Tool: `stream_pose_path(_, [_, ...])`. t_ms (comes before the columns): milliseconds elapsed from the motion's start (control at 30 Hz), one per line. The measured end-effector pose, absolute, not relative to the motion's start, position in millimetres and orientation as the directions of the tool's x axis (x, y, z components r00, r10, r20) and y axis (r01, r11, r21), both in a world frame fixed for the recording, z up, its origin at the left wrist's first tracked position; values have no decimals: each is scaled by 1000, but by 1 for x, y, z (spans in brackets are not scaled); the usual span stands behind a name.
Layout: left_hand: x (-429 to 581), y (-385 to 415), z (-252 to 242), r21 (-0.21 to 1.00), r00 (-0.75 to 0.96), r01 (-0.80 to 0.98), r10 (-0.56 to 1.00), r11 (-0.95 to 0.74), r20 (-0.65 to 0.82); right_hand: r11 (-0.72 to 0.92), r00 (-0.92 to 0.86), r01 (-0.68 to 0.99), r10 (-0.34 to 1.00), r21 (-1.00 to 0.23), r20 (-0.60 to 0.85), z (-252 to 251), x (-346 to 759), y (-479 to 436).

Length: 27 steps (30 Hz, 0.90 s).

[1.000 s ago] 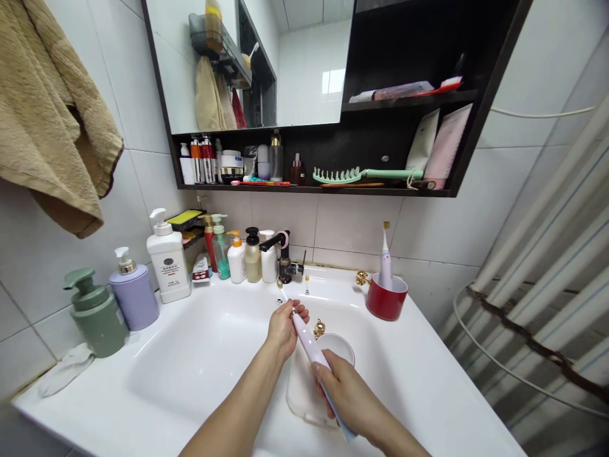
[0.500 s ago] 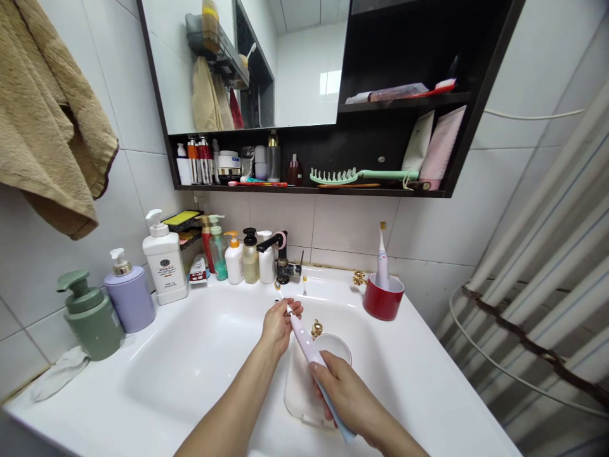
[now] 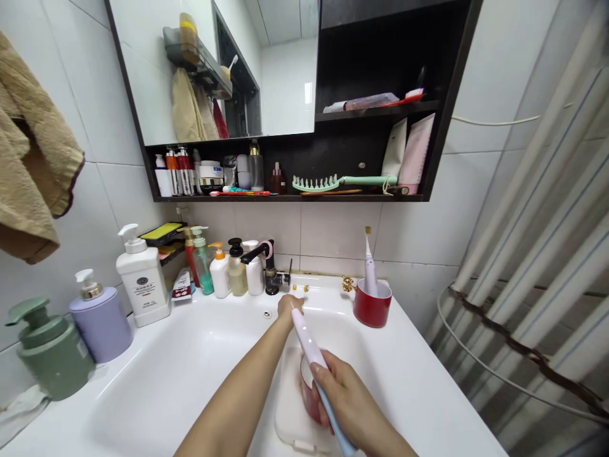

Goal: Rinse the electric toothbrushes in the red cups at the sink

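Observation:
My right hand [image 3: 340, 393] is closed around the handle of an electric toothbrush [image 3: 309, 343], pink at the top and blue at the base. Its upper end carries no brush head and points at my left hand [image 3: 289, 307]. That hand reaches to the sink's back ledge, close to small brush heads with yellow bristles [image 3: 306, 288]. The fingers of my left hand are partly hidden, so their grip is unclear. Behind my right hand, a red cup [image 3: 309, 397] with a white inside sits tilted on a whitish tray [image 3: 288, 412] in the sink [image 3: 157, 374].
At the right corner, a second red cup [image 3: 373, 311] holds another electric toothbrush [image 3: 370, 266], beside a gold ornament [image 3: 348, 284]. The black faucet [image 3: 270, 270] rises left of the ledge's brush heads. Several pump bottles [image 3: 143, 279] line the left side. A mirrored cabinet [image 3: 295, 198] hangs above.
My left hand has moved from the toothbrush's tip toward the back ledge, and the brush head has left the handle. More yellow bristles show on the ledge. The view has shifted slightly.

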State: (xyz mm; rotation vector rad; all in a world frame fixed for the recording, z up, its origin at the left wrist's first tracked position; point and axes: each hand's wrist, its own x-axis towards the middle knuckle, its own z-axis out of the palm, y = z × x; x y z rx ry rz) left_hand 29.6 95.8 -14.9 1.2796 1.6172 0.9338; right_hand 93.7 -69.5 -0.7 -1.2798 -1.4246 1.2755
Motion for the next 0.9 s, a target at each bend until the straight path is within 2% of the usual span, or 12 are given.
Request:
stream_pose_path(167, [47, 124, -21, 836, -180, 524, 980, 166, -82, -56, -160, 194, 983, -980, -88, 0, 89, -67])
stream_pose_path(367, [49, 132, -28, 816, -212, 570, 977, 99, 29, -112, -138, 193, 980, -975, -140, 4, 89, -66])
stream_pose_path(567, [24, 132, -35, 862, -221, 506, 971, 32, 93, -87, -155, 154, 982, -984, -111, -1, 92, -67])
stream_pose_path(900, [19, 119, -29, 972, -229, 211, 972, 103, -53, -84, -122, 163, 987, -983, -105, -2, 88, -66])
